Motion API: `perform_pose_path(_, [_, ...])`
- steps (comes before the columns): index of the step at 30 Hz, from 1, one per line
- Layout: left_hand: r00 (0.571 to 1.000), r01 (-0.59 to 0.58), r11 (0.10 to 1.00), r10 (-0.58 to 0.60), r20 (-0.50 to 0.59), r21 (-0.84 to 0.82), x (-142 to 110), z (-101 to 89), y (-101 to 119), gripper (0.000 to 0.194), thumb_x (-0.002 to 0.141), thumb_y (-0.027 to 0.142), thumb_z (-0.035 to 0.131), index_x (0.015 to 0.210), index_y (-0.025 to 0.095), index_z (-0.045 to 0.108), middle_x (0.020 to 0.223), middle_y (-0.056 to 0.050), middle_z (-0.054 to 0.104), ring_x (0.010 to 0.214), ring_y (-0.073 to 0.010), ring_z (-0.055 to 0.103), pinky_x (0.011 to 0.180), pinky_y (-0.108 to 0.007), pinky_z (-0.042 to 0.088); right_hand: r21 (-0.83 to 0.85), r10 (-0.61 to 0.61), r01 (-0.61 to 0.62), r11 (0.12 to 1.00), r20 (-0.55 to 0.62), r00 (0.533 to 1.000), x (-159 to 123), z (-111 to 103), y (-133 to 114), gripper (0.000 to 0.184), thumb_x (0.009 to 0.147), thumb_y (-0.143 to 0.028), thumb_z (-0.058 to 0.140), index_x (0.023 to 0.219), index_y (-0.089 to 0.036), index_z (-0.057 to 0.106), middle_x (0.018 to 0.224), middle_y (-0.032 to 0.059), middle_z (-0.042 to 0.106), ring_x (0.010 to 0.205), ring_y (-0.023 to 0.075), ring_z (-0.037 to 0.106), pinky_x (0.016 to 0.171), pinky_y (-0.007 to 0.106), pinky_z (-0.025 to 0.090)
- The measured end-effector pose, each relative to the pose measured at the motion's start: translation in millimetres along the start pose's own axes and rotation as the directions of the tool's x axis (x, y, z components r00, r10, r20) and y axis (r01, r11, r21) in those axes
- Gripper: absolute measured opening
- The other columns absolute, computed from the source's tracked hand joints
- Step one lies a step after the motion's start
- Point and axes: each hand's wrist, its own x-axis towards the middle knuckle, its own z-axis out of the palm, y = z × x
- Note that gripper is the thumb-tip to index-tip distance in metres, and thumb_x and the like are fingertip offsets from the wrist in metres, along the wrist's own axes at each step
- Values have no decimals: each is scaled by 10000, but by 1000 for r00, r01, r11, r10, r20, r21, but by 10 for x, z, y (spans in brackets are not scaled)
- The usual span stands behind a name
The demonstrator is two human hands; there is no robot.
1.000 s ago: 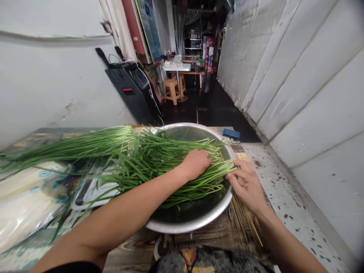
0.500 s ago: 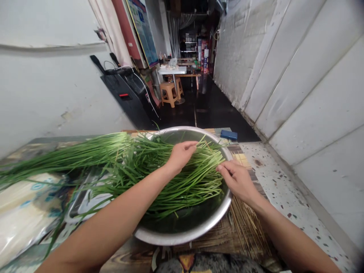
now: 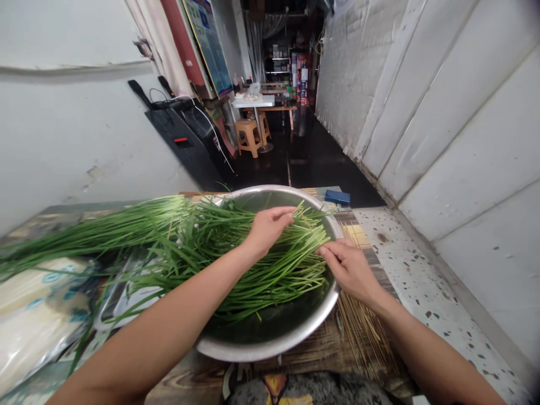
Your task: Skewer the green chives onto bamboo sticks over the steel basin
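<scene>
Long green garlic chives [image 3: 270,281] lie in a wide metal basin [image 3: 270,351], their pale stem ends pointing right. My left hand [image 3: 270,228] is over the chives, closed with thumb and fingers pinched around a few stems near the ends. At the basin's right rim, my right hand [image 3: 348,267] pinches the tips of other chive stems between thumb and fingers. Another bunch of chives [image 3: 126,225] rests on the table to the left, its leaves trailing past the edge of view.
Thin bamboo skewers [image 3: 365,332] lie right of the basin. A blue box [image 3: 337,197] sits at the table's far corner. On the left are a metal tray [image 3: 112,304] and a plastic-wrapped white package [image 3: 46,315]. Beyond stand a black case [image 3: 189,140] and a stool [image 3: 248,138].
My left hand has moved up and left from deeper in the chives and now pinches stems. My right hand has shifted slightly left, still at the stem ends. The view has turned slightly.
</scene>
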Motion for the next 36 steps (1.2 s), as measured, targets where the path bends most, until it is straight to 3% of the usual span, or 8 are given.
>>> perform_pose_path(8, [999,26,999,-27,-24,-40,1,18,-15,322,692,377,648,867,114,706,673,-30,643,550,-88,486,556,-221,396,2,-19,19,1000,10,1000,4,-6,-8,347,910,-304,399,635,-193,578,586,6,547,674,151,489,662,278,362])
perform_pose_path(14, [997,29,998,-34,-76,-65,4,28,-6,316,689,350,649,882,104,698,698,-38,654,541,-80,480,550,-217,395,11,-27,27,1000,16,1000,8,-4,9,342,908,-306,415,634,-194,587,584,2,543,677,152,490,673,275,366])
perform_pose_path(36, [995,60,995,-67,-78,-85,-11,40,28,299,661,307,677,892,121,720,758,-51,692,548,-85,499,540,-222,397,-12,-17,17,1000,7,1000,5,-1,6,363,908,-311,408,604,-192,568,559,-5,517,649,145,482,630,263,352])
